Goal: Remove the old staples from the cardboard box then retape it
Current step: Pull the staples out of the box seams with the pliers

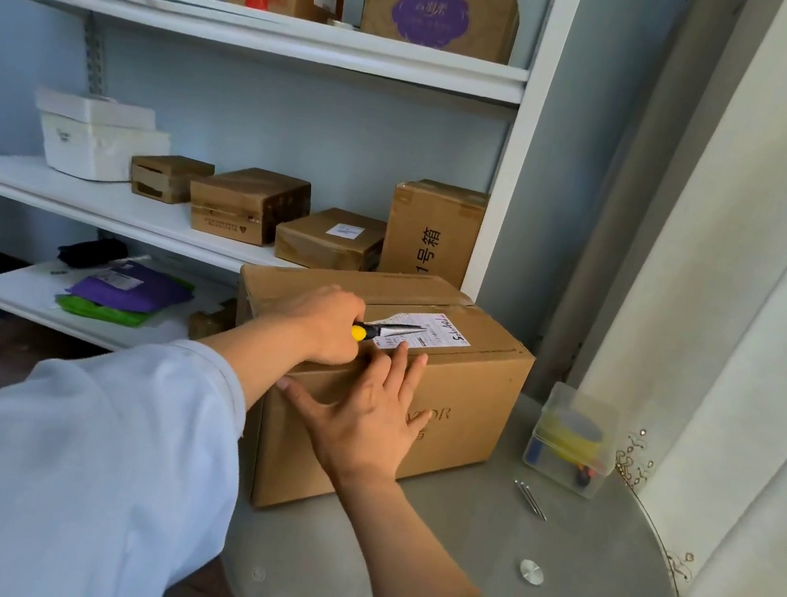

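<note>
A brown cardboard box (pixel 464 393) with a white shipping label (pixel 443 332) on its top stands on a round glass table (pixel 495 550). My left hand (pixel 325 320) grips yellow-handled needle-nose pliers (pixel 388 331), whose metal jaws lie across the label. My right hand (pixel 364 413) presses flat against the box's front face, its straight fingers reaching up to the top edge. No staples can be made out on the box.
A clear plastic container (pixel 571 440) with yellow tape inside sits right of the box. Two thin metal pins (pixel 530 499) lie on the glass. White shelves (pixel 248 31) behind hold several cardboard boxes. A pale curtain (pixel 769 309) hangs at the right.
</note>
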Action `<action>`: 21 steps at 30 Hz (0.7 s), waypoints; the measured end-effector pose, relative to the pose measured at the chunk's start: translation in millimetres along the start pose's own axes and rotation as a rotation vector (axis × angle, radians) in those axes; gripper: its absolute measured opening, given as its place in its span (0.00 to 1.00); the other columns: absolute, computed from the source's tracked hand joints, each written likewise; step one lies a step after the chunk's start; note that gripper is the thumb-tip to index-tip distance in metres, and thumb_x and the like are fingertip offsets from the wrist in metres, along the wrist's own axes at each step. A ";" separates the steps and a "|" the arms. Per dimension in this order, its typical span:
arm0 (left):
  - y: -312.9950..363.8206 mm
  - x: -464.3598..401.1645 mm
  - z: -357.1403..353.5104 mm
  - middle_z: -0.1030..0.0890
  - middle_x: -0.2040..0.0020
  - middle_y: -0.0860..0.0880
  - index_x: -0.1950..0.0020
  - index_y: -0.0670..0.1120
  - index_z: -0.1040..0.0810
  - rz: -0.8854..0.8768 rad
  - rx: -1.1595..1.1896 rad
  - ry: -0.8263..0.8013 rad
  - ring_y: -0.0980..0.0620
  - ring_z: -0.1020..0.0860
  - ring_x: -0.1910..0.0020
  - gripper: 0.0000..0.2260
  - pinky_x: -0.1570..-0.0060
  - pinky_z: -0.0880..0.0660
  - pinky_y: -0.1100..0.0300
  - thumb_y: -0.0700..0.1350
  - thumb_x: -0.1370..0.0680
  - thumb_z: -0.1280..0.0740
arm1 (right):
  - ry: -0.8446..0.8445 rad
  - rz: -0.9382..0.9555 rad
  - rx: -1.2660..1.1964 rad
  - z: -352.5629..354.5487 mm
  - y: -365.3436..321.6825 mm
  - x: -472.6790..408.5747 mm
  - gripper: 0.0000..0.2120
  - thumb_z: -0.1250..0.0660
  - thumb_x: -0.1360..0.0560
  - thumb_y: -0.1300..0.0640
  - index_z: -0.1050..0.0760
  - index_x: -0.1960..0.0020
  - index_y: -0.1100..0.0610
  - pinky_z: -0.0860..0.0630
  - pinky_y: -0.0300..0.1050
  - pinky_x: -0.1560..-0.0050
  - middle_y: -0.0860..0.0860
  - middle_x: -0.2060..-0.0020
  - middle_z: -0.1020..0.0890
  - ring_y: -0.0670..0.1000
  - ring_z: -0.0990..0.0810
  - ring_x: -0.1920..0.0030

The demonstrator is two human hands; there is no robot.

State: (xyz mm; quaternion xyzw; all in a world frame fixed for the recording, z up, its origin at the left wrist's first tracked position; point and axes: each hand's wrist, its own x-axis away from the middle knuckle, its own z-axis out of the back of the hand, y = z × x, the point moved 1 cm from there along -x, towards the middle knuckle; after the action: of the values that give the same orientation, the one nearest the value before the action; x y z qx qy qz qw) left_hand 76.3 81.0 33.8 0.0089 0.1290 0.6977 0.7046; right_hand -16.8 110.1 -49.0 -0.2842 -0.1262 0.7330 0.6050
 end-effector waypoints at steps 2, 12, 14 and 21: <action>-6.4 3.4 -3.0 0.24 0.45 0.46 0.45 0.48 0.25 0.030 -0.022 0.003 0.45 0.26 0.45 0.10 0.47 0.26 0.53 0.43 0.26 0.36 | -0.002 0.005 -0.005 -0.8 -0.5 -0.2 0.56 0.43 0.38 0.21 0.51 0.23 0.55 0.54 0.70 0.28 0.50 0.22 0.58 0.52 0.68 0.24; -9.3 -0.5 4.5 0.25 0.40 0.43 0.39 0.43 0.27 0.062 0.183 -0.055 0.46 0.28 0.46 0.13 0.52 0.33 0.58 0.42 0.23 0.38 | -0.069 0.110 0.021 -4.1 -17.5 16.0 0.61 0.39 0.38 0.23 0.64 0.22 0.56 0.58 0.68 0.27 0.56 0.25 0.68 0.59 0.74 0.27; -4.3 -0.2 5.9 0.25 0.42 0.43 0.40 0.43 0.27 0.043 0.187 -0.076 0.47 0.29 0.48 0.13 0.53 0.34 0.58 0.42 0.24 0.37 | 0.008 0.137 0.034 -8.5 -19.5 18.8 0.54 0.38 0.31 0.30 0.62 0.22 0.57 0.56 0.63 0.25 0.57 0.23 0.63 0.60 0.71 0.26; -4.6 7.5 0.4 0.24 0.50 0.44 0.48 0.43 0.24 -0.023 0.230 -0.098 0.46 0.26 0.50 0.07 0.56 0.31 0.57 0.41 0.25 0.36 | 0.103 0.272 -0.009 0.4 10.5 4.4 0.43 0.36 0.28 0.40 0.49 0.22 0.60 0.57 0.42 0.25 0.55 0.23 0.45 0.54 0.57 0.22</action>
State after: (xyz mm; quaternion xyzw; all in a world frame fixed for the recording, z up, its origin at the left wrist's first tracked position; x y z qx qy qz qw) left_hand 80.7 88.3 32.0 0.1222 0.1738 0.6690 0.7122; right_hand -26.1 111.9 -55.4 -0.3389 -0.0587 0.7920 0.5045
